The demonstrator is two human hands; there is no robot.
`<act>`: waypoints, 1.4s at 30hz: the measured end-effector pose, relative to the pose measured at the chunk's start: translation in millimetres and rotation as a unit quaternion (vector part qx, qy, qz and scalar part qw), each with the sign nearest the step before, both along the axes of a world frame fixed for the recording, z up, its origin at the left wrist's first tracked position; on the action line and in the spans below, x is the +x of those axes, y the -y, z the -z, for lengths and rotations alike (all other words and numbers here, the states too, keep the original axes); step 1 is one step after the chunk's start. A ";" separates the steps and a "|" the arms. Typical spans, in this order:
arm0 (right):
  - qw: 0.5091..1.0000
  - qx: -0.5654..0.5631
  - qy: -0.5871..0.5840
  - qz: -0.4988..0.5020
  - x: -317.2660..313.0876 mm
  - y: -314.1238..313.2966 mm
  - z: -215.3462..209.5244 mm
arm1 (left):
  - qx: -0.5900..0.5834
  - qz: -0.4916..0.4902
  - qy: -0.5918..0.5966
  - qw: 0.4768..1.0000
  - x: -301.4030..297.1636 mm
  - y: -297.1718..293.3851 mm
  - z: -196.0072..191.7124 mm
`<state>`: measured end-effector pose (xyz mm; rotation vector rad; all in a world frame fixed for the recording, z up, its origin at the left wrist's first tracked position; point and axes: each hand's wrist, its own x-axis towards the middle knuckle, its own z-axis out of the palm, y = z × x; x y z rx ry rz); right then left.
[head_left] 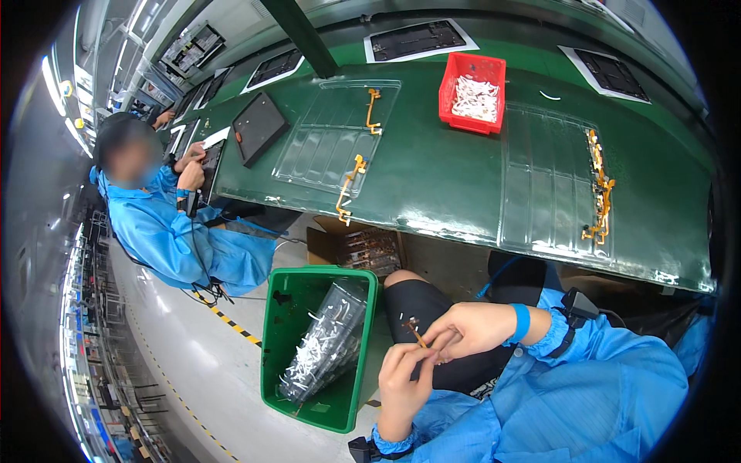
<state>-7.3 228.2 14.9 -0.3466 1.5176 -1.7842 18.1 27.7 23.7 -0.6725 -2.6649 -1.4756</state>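
Over my lap, my left hand [404, 380] and my right hand [480, 330] meet at the fingertips. Between them a small orange-brown flex cable [417, 333] sticks up, its darker end pointing away from me. Both hands are closed in a pinch around its lower part, which the fingers hide. A blue band circles my right wrist. On the bench, more orange flex cables [602, 193] lie along a clear plastic tray [540, 185] at the right. Two others, one of them a far flex cable [373, 112], rest on another clear tray [309, 139] further left.
Left of my lap stands a green bin [369, 347] with clear plastic trays and white strips inside. A red box [457, 123] of white pieces sits on the green bench [432, 185]. Under it is a cardboard box [320, 245]. A co-worker in blue [170, 239] sits at left.
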 end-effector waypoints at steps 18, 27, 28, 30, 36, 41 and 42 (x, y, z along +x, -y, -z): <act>0.976 -0.003 -0.129 0.174 12.0 9.8 3.9 | 0.122 -0.049 0.118 0.984 -0.4 0.6 21.2; 0.941 -0.014 -0.252 0.227 15.9 13.5 6.1 | 0.204 -0.056 0.124 0.969 6.0 -8.9 12.2; 0.936 -0.011 -0.272 0.222 15.6 13.0 7.0 | 0.203 -0.056 0.125 0.969 6.3 -8.9 11.3; 0.934 -0.023 -0.274 0.226 15.6 13.7 7.1 | 0.257 -0.047 0.161 0.952 6.6 -8.7 9.9; 0.933 -0.037 -0.275 0.228 15.6 13.5 3.1 | 0.283 -0.042 0.158 0.945 5.5 -6.1 11.2; 0.930 -0.033 -0.294 0.219 15.6 14.0 7.4 | 0.201 -0.043 0.151 0.967 2.7 -4.9 6.8; 0.931 -0.031 -0.298 0.210 15.1 13.6 7.3 | 0.190 -0.038 0.153 0.969 2.0 -3.5 7.0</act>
